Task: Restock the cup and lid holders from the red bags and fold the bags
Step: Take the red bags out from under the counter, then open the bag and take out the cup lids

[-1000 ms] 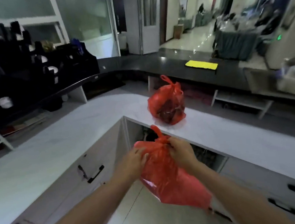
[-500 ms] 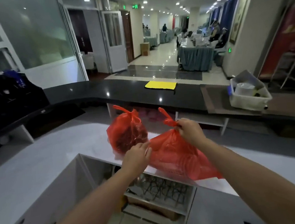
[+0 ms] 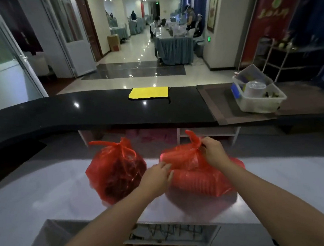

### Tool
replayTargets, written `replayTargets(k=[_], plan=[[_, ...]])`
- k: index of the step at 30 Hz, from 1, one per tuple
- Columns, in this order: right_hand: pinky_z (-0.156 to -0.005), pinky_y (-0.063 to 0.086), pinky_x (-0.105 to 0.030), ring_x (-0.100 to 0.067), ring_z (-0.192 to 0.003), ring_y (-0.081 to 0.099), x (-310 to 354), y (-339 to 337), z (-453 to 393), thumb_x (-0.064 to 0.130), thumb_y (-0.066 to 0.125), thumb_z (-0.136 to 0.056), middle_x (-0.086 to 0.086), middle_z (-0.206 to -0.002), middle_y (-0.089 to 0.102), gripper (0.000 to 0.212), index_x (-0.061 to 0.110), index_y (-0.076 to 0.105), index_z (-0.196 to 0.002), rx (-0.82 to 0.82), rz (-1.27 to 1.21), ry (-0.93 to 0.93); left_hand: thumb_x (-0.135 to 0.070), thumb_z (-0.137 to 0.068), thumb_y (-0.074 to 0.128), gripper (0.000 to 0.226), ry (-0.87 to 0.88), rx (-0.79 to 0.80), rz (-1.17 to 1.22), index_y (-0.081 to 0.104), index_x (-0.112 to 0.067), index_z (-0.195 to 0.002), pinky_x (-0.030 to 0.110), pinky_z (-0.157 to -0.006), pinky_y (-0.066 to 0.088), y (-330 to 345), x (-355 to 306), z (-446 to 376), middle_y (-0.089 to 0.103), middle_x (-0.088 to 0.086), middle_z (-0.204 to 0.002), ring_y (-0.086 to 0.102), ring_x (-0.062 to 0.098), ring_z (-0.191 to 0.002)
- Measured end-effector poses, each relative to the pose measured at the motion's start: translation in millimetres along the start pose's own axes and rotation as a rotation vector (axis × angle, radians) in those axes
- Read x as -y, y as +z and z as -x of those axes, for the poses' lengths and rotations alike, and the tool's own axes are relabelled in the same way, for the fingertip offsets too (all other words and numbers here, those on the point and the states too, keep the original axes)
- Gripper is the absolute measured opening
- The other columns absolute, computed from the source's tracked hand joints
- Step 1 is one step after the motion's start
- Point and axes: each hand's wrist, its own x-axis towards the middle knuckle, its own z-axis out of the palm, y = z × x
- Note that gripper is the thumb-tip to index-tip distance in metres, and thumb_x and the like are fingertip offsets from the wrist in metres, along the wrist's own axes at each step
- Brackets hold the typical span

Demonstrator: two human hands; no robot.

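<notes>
Two knotted red bags stand side by side on the white counter [image 3: 46, 190]. The left red bag [image 3: 115, 175] holds dark contents and nobody touches it. The right red bag [image 3: 198, 180] lies on the counter, and ribbed stacked cups show through its plastic. My right hand [image 3: 211, 151] pinches this bag at its knot. My left hand [image 3: 157, 176] rests with its fingers against the bag's left side.
A black raised counter [image 3: 79, 112] runs across behind, with a yellow cloth [image 3: 148, 92] on it and a white plastic bin [image 3: 257, 94] at the right. An open cabinet with a wire rack [image 3: 171, 232] sits below the counter edge. A hallway with draped tables lies beyond.
The bag of cups has risen from below the counter edge and now lies on the counter, right of the other bag. Both hands stayed on it while my view lifted.
</notes>
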Motion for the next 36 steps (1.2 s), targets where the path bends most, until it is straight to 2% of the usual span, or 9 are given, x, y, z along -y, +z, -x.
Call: replayTargets(k=[3,6,9,12,16,19,22,30,36], plan=[[-0.08,0.046,-0.039,-0.038,-0.093,0.065,-16.0,18.5,2.3,0.0,0.063,-0.09,-0.018,-0.099,0.068,0.008,-0.002,0.07,-0.094,0.019,0.035,0.125,-0.046,-0.105,0.038,0.051,0.077,0.176,0.066,0.04,-0.03,-0.153,0.042,-0.11,0.042,22.7,14.4,-22.8,0.039,0.001,-0.158,0.043,0.024,-0.14],[-0.075,0.042,-0.034,-0.036,-0.094,0.064,-22.8,28.4,9.4,0.006,0.061,-0.093,-0.014,-0.099,0.066,0.007,0.004,0.068,-0.094,0.06,0.07,0.183,-0.055,-0.103,0.037,0.061,0.152,0.346,0.039,0.022,-0.038,-0.159,0.047,-0.123,0.024,48.7,17.6,-38.8,0.012,0.002,-0.169,0.019,0.026,-0.153],[-0.077,0.044,-0.033,-0.035,-0.098,0.063,-26.6,36.0,21.4,0.005,0.061,-0.091,-0.013,-0.099,0.067,0.01,0.009,0.069,-0.094,0.112,0.081,0.224,-0.064,-0.099,0.038,0.071,0.209,0.448,-0.045,0.003,-0.046,-0.159,0.055,-0.124,0.01,73.2,13.7,-46.2,-0.012,0.0,-0.17,-0.004,0.028,-0.156],[-0.077,0.044,-0.031,-0.03,-0.096,0.065,-31.3,38.6,34.5,0.004,0.065,-0.089,-0.01,-0.102,0.07,0.018,0.011,0.074,-0.102,0.099,0.039,0.255,-0.057,-0.099,0.044,0.075,0.211,0.429,-0.085,-0.002,-0.048,-0.158,0.058,-0.122,0.007,90.0,11.0,-46.4,-0.018,0.004,-0.168,-0.011,0.032,-0.155],[-0.096,0.046,-0.029,-0.021,-0.109,0.064,-33.4,40.4,44.2,0.011,0.063,-0.094,-0.003,-0.12,0.07,0.029,0.016,0.07,-0.121,0.063,-0.005,0.324,-0.053,-0.097,0.048,0.079,0.192,0.383,-0.087,0.0,-0.044,-0.159,0.057,-0.122,0.007,99.9,12.9,-46.5,-0.016,0.004,-0.169,-0.009,0.034,-0.155],[-0.091,0.044,-0.022,-0.014,-0.107,0.063,-34.5,42.3,50.2,0.015,0.061,-0.095,0.004,-0.121,0.069,0.032,0.022,0.067,-0.126,0.056,-0.008,0.342,-0.054,-0.098,0.046,0.075,0.173,0.365,-0.058,0.002,-0.047,-0.158,0.055,-0.123,0.006,98.0,16.0,-43.2,-0.01,0.001,-0.17,-0.005,0.031,-0.156],[-0.088,0.045,-0.023,-0.014,-0.104,0.064,-29.7,42.8,51.7,0.018,0.061,-0.097,0.003,-0.117,0.07,0.029,0.021,0.068,-0.125,0.007,-0.016,0.293,-0.05,-0.099,0.046,0.072,0.173,0.321,-0.053,0.005,-0.045,-0.158,0.053,-0.123,0.007,90.8,20.2,-38.9,0.0,0.001,-0.17,0.001,0.029,-0.156],[-0.083,0.044,-0.022,-0.01,-0.091,0.062,4.5,55.9,23.6,0.015,0.066,-0.096,0.002,-0.103,0.073,0.016,0.015,0.074,-0.109,-0.069,-0.117,0.083,-0.052,-0.1,0.041,0.064,0.122,0.168,-0.044,0.019,-0.038,-0.158,0.05,-0.124,0.013,50.1,28.7,-27.5,0.017,-0.001,-0.168,0.011,0.026,-0.154],[-0.074,0.048,-0.025,-0.009,-0.076,0.061,50.8,79.5,-12.3,0.013,0.069,-0.093,0.007,-0.09,0.071,0.009,0.017,0.074,-0.098,-0.023,-0.194,-0.101,-0.036,-0.095,0.056,0.052,0.085,-0.095,-0.052,0.051,-0.023,-0.145,0.05,-0.117,0.031,7.4,50.9,-7.5,0.049,0.004,-0.151,0.041,0.029,-0.143]])
